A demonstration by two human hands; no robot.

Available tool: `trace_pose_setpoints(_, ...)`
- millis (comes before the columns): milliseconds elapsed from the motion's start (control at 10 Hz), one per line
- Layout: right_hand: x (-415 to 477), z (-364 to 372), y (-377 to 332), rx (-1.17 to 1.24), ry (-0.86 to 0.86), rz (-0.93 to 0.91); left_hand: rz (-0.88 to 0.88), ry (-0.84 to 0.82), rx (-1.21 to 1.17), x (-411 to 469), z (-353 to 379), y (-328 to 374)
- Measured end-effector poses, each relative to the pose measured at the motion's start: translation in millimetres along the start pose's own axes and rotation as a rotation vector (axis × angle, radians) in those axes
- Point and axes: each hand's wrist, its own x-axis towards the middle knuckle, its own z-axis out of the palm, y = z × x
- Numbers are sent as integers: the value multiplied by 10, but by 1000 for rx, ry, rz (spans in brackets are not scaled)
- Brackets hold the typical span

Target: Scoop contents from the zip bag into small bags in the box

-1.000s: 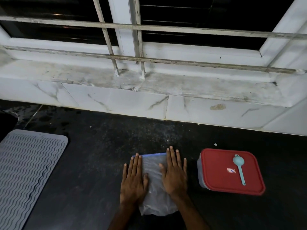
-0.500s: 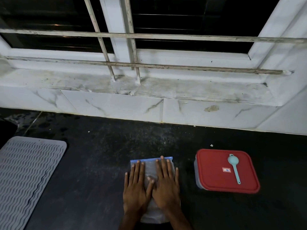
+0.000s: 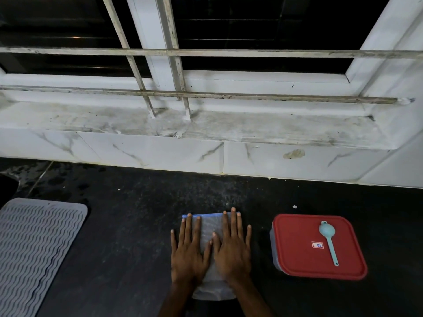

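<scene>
Well, crinkly zip bag [image 3: 207,226], rect. red-lidded box [image 3: 295,259]

zip bag [image 3: 211,227]: clear, blue zip strip at far edge, flat on dark surface [image 3: 128,236] | box [image 3: 273,252]: red lid [image 3: 302,259] on, right of bag, apart | spoon [image 3: 329,241]: pale blue, lying on lid

Left hand [image 3: 187,252] and right hand [image 3: 232,250], side by side, palms down. Fingers [image 3: 233,223] straight, slightly spread, pointing away from the body; thumbs close together. Forearms [image 3: 254,300] enter from the lower edge.
</scene>
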Motion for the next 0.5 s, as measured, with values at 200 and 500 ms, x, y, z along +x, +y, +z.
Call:
trace_pose_setpoints(200,-15,41,40,1,-8,55,-20,3,2,-17,7,22)
trace_pose_setpoints(500,5,59,125,62,22,33,1,33,36,40,93,-27)
